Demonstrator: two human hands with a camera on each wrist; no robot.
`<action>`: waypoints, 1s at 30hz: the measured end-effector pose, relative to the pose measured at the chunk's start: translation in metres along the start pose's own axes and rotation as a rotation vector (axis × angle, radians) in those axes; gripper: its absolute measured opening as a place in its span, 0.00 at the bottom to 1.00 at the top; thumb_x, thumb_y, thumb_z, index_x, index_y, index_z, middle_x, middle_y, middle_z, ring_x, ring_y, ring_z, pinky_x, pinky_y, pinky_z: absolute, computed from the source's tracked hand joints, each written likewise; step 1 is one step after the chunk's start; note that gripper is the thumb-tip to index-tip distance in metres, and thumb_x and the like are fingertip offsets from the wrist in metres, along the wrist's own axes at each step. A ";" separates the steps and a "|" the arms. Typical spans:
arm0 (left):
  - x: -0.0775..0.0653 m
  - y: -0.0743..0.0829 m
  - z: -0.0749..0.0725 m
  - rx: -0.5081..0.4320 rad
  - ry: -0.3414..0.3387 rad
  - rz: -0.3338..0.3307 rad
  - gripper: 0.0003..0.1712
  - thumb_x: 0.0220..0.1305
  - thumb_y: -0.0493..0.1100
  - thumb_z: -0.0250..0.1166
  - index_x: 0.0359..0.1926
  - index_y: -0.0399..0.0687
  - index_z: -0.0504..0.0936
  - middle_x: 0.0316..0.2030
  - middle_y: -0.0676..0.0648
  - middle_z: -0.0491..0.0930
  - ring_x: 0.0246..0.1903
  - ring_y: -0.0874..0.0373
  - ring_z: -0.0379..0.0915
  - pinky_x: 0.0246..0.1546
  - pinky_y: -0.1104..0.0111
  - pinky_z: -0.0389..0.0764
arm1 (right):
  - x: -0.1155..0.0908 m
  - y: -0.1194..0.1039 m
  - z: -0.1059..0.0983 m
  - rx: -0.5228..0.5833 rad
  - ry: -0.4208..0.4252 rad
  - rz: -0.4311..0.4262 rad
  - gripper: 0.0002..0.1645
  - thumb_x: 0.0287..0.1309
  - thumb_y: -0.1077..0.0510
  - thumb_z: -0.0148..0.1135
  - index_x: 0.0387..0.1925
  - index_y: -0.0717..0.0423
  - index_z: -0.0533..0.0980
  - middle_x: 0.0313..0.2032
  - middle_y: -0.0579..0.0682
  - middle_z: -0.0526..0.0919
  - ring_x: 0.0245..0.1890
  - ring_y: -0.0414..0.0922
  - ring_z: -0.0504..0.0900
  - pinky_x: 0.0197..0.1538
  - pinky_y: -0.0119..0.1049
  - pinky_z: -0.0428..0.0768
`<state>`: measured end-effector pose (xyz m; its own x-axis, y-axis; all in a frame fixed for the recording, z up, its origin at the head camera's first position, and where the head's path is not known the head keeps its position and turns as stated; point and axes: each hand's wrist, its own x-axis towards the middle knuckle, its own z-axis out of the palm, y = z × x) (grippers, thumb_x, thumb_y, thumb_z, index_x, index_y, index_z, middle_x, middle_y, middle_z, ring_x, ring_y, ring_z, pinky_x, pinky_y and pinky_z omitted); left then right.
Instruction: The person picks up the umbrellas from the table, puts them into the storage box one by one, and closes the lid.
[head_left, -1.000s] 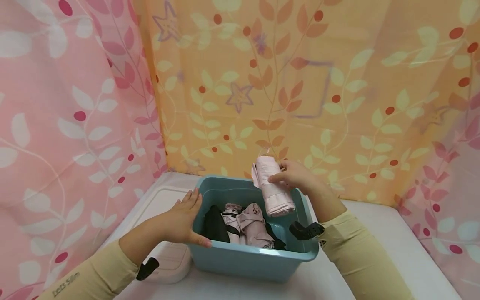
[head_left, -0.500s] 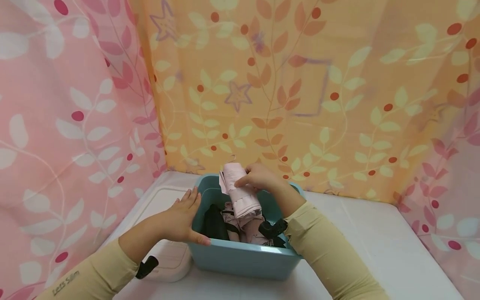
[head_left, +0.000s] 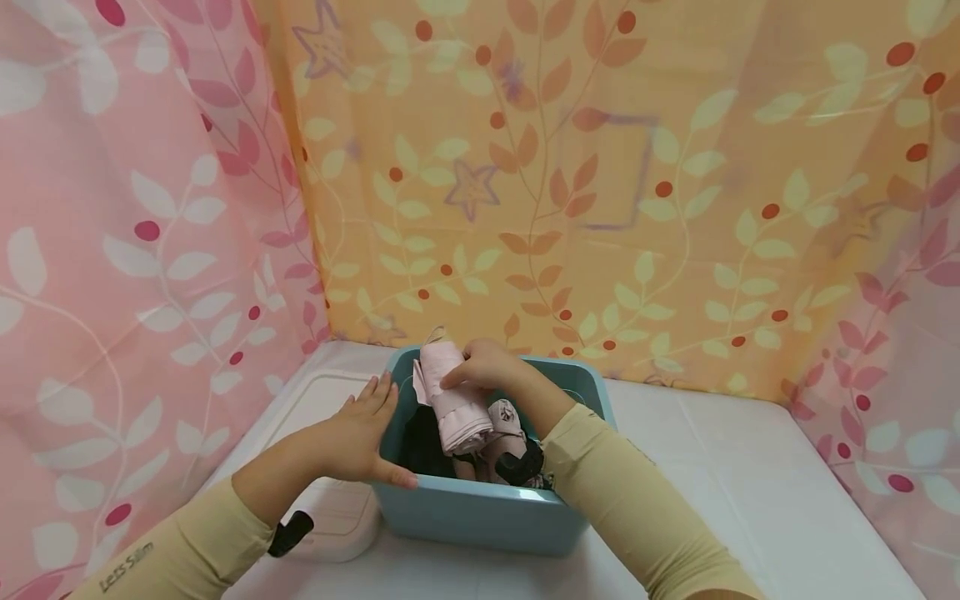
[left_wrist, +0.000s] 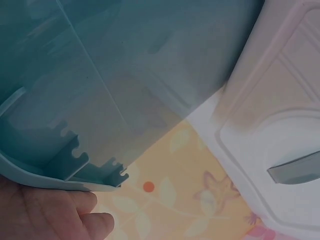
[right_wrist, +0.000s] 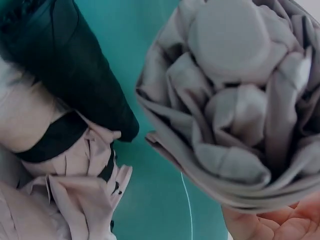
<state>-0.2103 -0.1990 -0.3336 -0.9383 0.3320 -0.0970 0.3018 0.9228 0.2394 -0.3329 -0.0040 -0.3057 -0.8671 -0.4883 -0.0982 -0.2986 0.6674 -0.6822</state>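
My right hand [head_left: 491, 367] grips a folded pale pink umbrella [head_left: 453, 412], its strap loop at the upper end, tilted over the left part of a blue-green bin [head_left: 480, 523]. The right wrist view shows the umbrella's rolled fabric end [right_wrist: 235, 120] close up, with fingers under it. Inside the bin lie a black folded umbrella [right_wrist: 75, 65] and pinkish rolled fabric bundles [right_wrist: 75, 190], one with a black band. My left hand [head_left: 348, 442] rests on the bin's left rim, fingers straight and spread, thumb over the front edge.
A white lid [head_left: 337, 529] lies left of the bin, partly under my left forearm, with a grey strip [left_wrist: 295, 167] on it. The bin stands on a white tabletop [head_left: 697, 450]. Flower-patterned curtains [head_left: 480, 208] enclose the back and sides.
My right hand has carried the pale pink umbrella leftward and lower, from the bin's right side to its left part. The left hand has stayed on the rim.
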 end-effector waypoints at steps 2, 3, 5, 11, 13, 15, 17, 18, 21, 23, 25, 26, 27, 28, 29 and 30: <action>0.000 0.000 0.000 0.001 0.000 0.001 0.76 0.34 0.81 0.58 0.69 0.31 0.40 0.69 0.34 0.31 0.68 0.39 0.24 0.61 0.41 0.42 | 0.000 -0.002 0.003 -0.012 -0.001 0.000 0.20 0.41 0.50 0.71 0.30 0.61 0.76 0.27 0.52 0.77 0.23 0.46 0.76 0.24 0.36 0.78; 0.000 0.000 0.000 0.001 0.001 0.002 0.76 0.34 0.81 0.58 0.69 0.31 0.40 0.69 0.34 0.31 0.68 0.39 0.24 0.61 0.41 0.42 | 0.000 -0.004 0.004 -0.023 -0.002 0.000 0.20 0.41 0.50 0.71 0.30 0.60 0.76 0.27 0.52 0.77 0.23 0.46 0.76 0.25 0.37 0.78; 0.000 -0.001 0.000 0.001 0.002 0.007 0.76 0.34 0.81 0.58 0.69 0.31 0.40 0.69 0.34 0.31 0.68 0.39 0.24 0.61 0.41 0.42 | 0.001 -0.005 0.007 -0.036 -0.010 -0.001 0.21 0.41 0.49 0.71 0.31 0.60 0.76 0.27 0.52 0.77 0.23 0.46 0.76 0.26 0.37 0.79; 0.001 -0.001 0.000 -0.004 -0.001 0.006 0.76 0.34 0.81 0.58 0.69 0.31 0.39 0.69 0.34 0.30 0.68 0.39 0.23 0.61 0.41 0.42 | 0.003 -0.009 0.014 -0.070 -0.032 -0.006 0.22 0.42 0.47 0.70 0.32 0.60 0.76 0.26 0.51 0.76 0.22 0.45 0.75 0.27 0.39 0.79; 0.001 -0.001 0.000 -0.005 -0.002 0.001 0.76 0.34 0.81 0.58 0.69 0.32 0.39 0.69 0.35 0.29 0.68 0.39 0.23 0.61 0.41 0.41 | 0.004 -0.010 0.015 -0.073 -0.035 -0.004 0.21 0.42 0.46 0.70 0.30 0.59 0.77 0.25 0.51 0.76 0.21 0.45 0.74 0.25 0.38 0.78; 0.002 -0.001 0.001 -0.006 -0.003 -0.003 0.76 0.34 0.81 0.58 0.69 0.32 0.39 0.69 0.35 0.29 0.68 0.39 0.22 0.61 0.41 0.41 | 0.004 -0.011 0.016 -0.089 -0.041 -0.009 0.20 0.42 0.46 0.70 0.28 0.59 0.77 0.23 0.50 0.76 0.20 0.44 0.73 0.23 0.36 0.76; 0.002 -0.001 0.001 -0.006 -0.005 -0.004 0.76 0.34 0.81 0.58 0.69 0.32 0.39 0.69 0.35 0.29 0.68 0.39 0.22 0.61 0.41 0.41 | 0.005 -0.011 0.017 -0.106 -0.048 -0.013 0.20 0.42 0.46 0.70 0.26 0.58 0.77 0.22 0.49 0.75 0.19 0.44 0.73 0.22 0.35 0.75; 0.002 -0.001 0.001 -0.005 -0.006 -0.004 0.76 0.34 0.81 0.58 0.69 0.32 0.39 0.69 0.35 0.29 0.68 0.39 0.22 0.61 0.41 0.41 | 0.005 -0.012 0.017 -0.106 -0.052 -0.013 0.19 0.43 0.46 0.70 0.26 0.58 0.77 0.22 0.49 0.76 0.19 0.43 0.73 0.22 0.35 0.75; 0.001 -0.002 0.000 -0.007 -0.007 -0.005 0.76 0.34 0.81 0.58 0.69 0.32 0.39 0.69 0.35 0.29 0.68 0.39 0.22 0.61 0.41 0.41 | 0.005 -0.011 0.018 -0.101 -0.058 -0.007 0.19 0.43 0.46 0.69 0.26 0.58 0.77 0.22 0.49 0.76 0.19 0.43 0.74 0.22 0.35 0.75; 0.001 -0.002 0.000 -0.008 -0.008 -0.006 0.76 0.34 0.81 0.58 0.69 0.32 0.39 0.69 0.35 0.29 0.68 0.39 0.22 0.61 0.41 0.41 | 0.005 -0.011 0.018 -0.090 -0.062 -0.002 0.19 0.43 0.46 0.69 0.26 0.58 0.77 0.23 0.49 0.77 0.20 0.44 0.74 0.22 0.35 0.76; 0.001 -0.002 0.000 -0.008 -0.009 -0.007 0.76 0.34 0.81 0.57 0.69 0.32 0.39 0.69 0.35 0.29 0.68 0.40 0.22 0.61 0.41 0.41 | 0.006 -0.010 0.018 -0.075 -0.065 0.002 0.19 0.43 0.46 0.69 0.26 0.58 0.77 0.23 0.49 0.77 0.20 0.44 0.75 0.22 0.35 0.76; 0.001 -0.002 0.000 -0.008 -0.010 -0.007 0.76 0.34 0.81 0.57 0.69 0.32 0.39 0.69 0.35 0.28 0.68 0.40 0.22 0.61 0.41 0.41 | 0.006 -0.009 0.019 -0.065 -0.067 0.005 0.19 0.43 0.46 0.69 0.26 0.58 0.78 0.22 0.49 0.77 0.20 0.44 0.75 0.22 0.35 0.76; 0.001 -0.002 0.000 -0.006 -0.009 -0.006 0.76 0.34 0.81 0.57 0.69 0.32 0.39 0.69 0.35 0.28 0.68 0.40 0.22 0.61 0.41 0.41 | 0.006 -0.009 0.019 -0.057 -0.071 0.005 0.20 0.45 0.46 0.68 0.26 0.60 0.78 0.21 0.49 0.75 0.19 0.44 0.74 0.24 0.36 0.77; 0.001 -0.002 0.000 -0.005 -0.009 -0.005 0.76 0.34 0.81 0.57 0.69 0.32 0.39 0.69 0.35 0.28 0.68 0.40 0.22 0.61 0.41 0.41 | 0.007 -0.008 0.019 -0.022 -0.077 0.015 0.20 0.47 0.46 0.67 0.28 0.61 0.78 0.21 0.49 0.75 0.19 0.44 0.75 0.25 0.37 0.79; 0.001 -0.002 0.000 -0.005 -0.009 -0.004 0.76 0.34 0.81 0.57 0.69 0.32 0.39 0.69 0.35 0.29 0.68 0.40 0.22 0.61 0.41 0.41 | 0.007 -0.006 0.020 0.031 -0.090 0.028 0.21 0.50 0.47 0.65 0.31 0.63 0.79 0.21 0.50 0.77 0.20 0.45 0.77 0.27 0.39 0.80; 0.001 -0.002 0.000 -0.004 -0.008 -0.002 0.76 0.34 0.81 0.57 0.69 0.32 0.39 0.69 0.35 0.29 0.68 0.40 0.22 0.61 0.41 0.41 | 0.008 -0.006 0.020 0.085 -0.104 0.043 0.22 0.52 0.47 0.63 0.36 0.65 0.78 0.22 0.52 0.79 0.21 0.46 0.79 0.29 0.40 0.81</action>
<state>-0.2117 -0.2001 -0.3345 -0.9374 0.3318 -0.1054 0.2992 0.9226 0.2434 -0.3299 -0.0224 -0.3170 -0.8309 -0.5193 -0.2001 -0.2237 0.6409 -0.7343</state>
